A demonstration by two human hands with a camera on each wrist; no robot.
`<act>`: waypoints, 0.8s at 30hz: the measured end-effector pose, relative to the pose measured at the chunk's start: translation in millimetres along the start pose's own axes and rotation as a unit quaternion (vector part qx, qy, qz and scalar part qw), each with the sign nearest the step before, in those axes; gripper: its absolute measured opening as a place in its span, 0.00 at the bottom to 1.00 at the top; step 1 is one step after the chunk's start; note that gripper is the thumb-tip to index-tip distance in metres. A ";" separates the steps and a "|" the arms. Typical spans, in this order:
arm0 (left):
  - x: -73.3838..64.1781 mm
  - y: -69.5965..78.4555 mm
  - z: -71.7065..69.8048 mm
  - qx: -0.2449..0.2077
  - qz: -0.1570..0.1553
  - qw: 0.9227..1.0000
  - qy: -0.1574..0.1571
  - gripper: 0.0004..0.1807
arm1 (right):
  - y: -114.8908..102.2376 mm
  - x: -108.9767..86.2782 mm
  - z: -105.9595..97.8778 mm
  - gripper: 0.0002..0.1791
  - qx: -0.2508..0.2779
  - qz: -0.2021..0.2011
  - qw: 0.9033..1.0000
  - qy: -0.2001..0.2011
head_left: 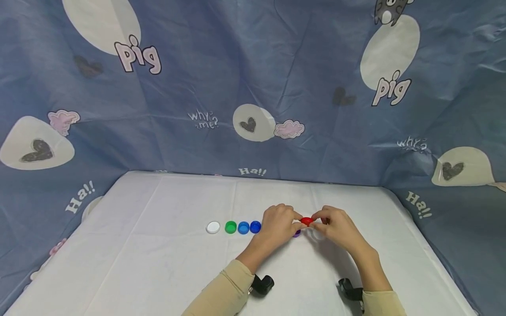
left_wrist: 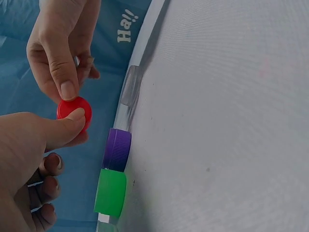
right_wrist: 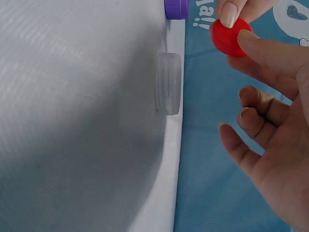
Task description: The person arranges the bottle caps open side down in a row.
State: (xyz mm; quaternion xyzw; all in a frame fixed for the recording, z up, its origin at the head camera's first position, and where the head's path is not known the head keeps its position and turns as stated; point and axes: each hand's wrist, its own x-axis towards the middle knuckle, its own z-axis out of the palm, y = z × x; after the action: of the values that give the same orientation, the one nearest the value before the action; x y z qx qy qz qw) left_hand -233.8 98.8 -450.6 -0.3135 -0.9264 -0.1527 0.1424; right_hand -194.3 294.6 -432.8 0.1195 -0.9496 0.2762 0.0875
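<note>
Between both hands a red bottle cap (head_left: 306, 221) is held up off the white cloth. My left hand (head_left: 278, 223) pinches it from the left with thumb and fingertips, and my right hand (head_left: 338, 227) pinches its right edge. The left wrist view shows the left thumb lying across the red cap (left_wrist: 88, 107). Under the hands lie a purple cap (left_wrist: 117, 150) and a clear cap (right_wrist: 170, 84). Beside the purple one is a green cap (left_wrist: 111, 192), which the left hand hides in the head view.
Left of the hands, a white cap (head_left: 213, 227), another green cap (head_left: 231, 227), a light blue cap (head_left: 243, 227) and a dark blue cap (head_left: 255, 227) continue the row. A white cloth (head_left: 158, 263) covers the table. Behind it hangs a printed blue curtain (head_left: 189, 79).
</note>
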 end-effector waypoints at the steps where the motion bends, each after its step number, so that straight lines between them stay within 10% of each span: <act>1: 0.2 0.0 0.2 0.000 -0.001 1.000 -0.001 0.13 | 0.0 -0.1 -0.3 0.04 0.002 -0.004 1.000 0.002; 24: -0.3 1.2 -1.2 0.012 0.048 0.997 0.051 0.21 | 1.8 1.9 -2.4 0.06 0.089 0.067 0.993 -0.035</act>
State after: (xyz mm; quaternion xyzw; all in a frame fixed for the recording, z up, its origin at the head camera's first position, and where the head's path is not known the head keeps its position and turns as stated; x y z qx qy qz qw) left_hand -232.6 99.1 -449.4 -0.3474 -0.9037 -0.1500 0.2001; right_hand -196.4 297.0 -431.2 0.0721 -0.9297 0.3604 0.0246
